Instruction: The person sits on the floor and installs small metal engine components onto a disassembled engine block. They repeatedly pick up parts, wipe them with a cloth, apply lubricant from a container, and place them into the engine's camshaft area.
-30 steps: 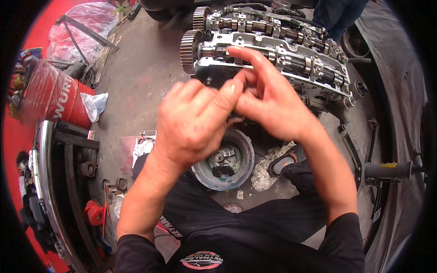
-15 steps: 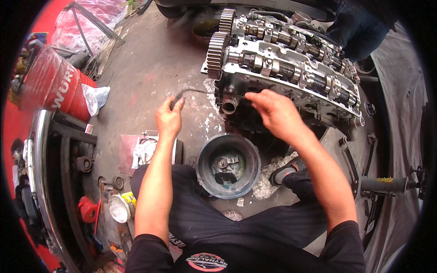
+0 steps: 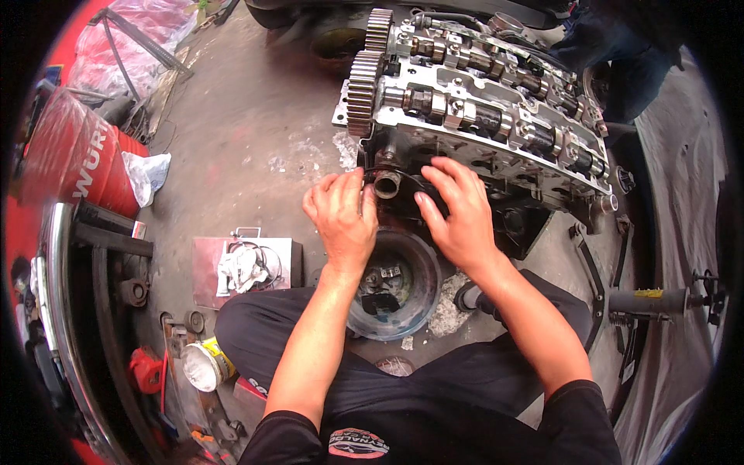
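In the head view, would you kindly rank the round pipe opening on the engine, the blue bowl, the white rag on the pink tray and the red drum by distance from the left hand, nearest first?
From the left hand:
1. Round pipe opening, right beside its fingertips.
2. Blue bowl, just below the hand.
3. White rag on the pink tray, lower left.
4. Red drum, far left.

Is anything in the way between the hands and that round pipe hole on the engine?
Nothing visible is. The left hand and right hand sit on either side of the round port on the engine's front, fingers right beside it. The blue bucket sits lower, out of the way.
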`<state>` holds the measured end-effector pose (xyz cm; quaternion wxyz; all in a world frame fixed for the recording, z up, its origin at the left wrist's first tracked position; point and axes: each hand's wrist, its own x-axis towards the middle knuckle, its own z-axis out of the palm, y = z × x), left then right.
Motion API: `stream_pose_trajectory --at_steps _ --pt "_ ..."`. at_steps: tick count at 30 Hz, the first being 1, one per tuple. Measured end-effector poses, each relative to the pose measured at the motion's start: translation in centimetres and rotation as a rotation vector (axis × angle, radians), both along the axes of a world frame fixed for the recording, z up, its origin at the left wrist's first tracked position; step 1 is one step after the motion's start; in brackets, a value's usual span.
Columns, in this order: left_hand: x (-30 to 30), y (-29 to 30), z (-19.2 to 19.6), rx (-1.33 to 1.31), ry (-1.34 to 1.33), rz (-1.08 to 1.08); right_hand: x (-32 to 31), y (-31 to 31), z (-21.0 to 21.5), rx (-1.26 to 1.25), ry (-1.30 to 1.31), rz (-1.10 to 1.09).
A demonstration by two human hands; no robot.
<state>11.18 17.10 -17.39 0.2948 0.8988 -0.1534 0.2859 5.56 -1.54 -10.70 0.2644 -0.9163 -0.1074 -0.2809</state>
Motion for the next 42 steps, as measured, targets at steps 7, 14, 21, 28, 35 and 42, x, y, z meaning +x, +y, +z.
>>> stream_pose_trajectory --at_steps 7,14,21,28,35,42 --pt "0.2 1.5 2.0 0.042 -0.053 0.039 -7.4 1.6 0.4 -0.278 0.272 0.437" --pt "-2.4 1.9 10.8 0.079 -0.243 0.076 -8.9 4.4 -4.0 -0.427 0.412 0.546" --pt "-2.0 -9.7 19.5 0.037 -0.149 -0.365 -9.4 5.4 -5.7 -0.367 0.4 0.556" --pt "2.9 -24.5 20.4 0.508 -0.01 -0.662 -7.0 4.8 -4.7 -0.362 0.453 0.485" --pt "5.4 -29.7 23.4 0.97 0.24 -0.749 -7.7 3.1 -4.5 -0.343 0.427 0.402" --pt "6.7 -28.0 23.5 0.941 0.127 -1.012 -8.8 2.9 -3.8 -0.325 0.456 0.43"
